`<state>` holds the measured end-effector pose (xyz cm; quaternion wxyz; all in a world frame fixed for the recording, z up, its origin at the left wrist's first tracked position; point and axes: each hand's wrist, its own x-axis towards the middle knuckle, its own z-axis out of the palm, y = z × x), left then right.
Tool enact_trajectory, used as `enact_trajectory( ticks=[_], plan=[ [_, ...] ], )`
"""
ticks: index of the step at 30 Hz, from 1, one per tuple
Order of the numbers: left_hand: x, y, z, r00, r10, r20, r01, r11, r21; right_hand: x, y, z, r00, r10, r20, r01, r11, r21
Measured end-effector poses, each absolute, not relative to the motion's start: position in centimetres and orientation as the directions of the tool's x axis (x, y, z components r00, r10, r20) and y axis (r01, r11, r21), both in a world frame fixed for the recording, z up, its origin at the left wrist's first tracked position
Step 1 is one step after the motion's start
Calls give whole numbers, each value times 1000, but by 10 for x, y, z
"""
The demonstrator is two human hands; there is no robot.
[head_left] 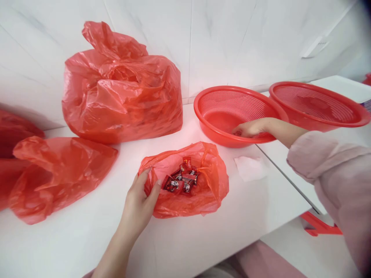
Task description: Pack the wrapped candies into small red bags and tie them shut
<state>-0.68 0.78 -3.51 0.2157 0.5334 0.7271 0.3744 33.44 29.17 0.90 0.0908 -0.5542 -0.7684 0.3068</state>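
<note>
My left hand (pixel 139 204) grips the near-left edge of an opened red plastic bag (pixel 215 181), thumb inside the rim and fingers outside. Several small red and dark wrapped packets (pixel 185 182) lie at the bottom of that bag. Over to the right, my right hand (pixel 251 128) reaches down into a red perforated plastic basket (pixel 204 117). Its fingers are curled together near the basket's floor. A bit of dark red shows at the fingertips, too small to name.
A large, full red plastic bag (pixel 124 104) stands against the tiled wall. Another red bag (pixel 65 170) lies at the left. A second red basket (pixel 358 114) adjoins the first. White paper (pixel 251 168) lies near the gap between the tables. Below is a red stool (pixel 321 224).
</note>
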Motion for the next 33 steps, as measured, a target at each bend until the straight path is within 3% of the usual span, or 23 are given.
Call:
enact_trajectory(
  ticks=[2,3,7,10,20,25,30,33],
  plan=[
    [-7,8,-35,-338,937,90,608,144,781,335,296,15,-507,761,-405,787,216,-578],
    [-7,9,-35,-341,936,93,605,142,783,335,298,19,-536,741,-405,761,215,-612],
    [-6,9,-34,-357,930,84,595,158,788,329,295,42,-493,861,-124,558,204,-804],
    [-4,9,-33,-373,926,59,569,178,803,313,272,60,-514,858,0,392,236,-889],
    [-7,10,-37,-328,939,99,602,128,788,266,192,76,-717,697,30,280,326,-903],
    [-8,10,-38,-311,944,113,615,109,781,258,176,69,-764,642,68,320,467,-824],
    [-7,8,-36,-331,938,101,610,131,782,248,153,59,-772,542,330,273,753,-598],
    [-6,8,-34,-318,941,115,612,111,783,239,139,42,-709,495,503,175,814,-554]
  ],
)
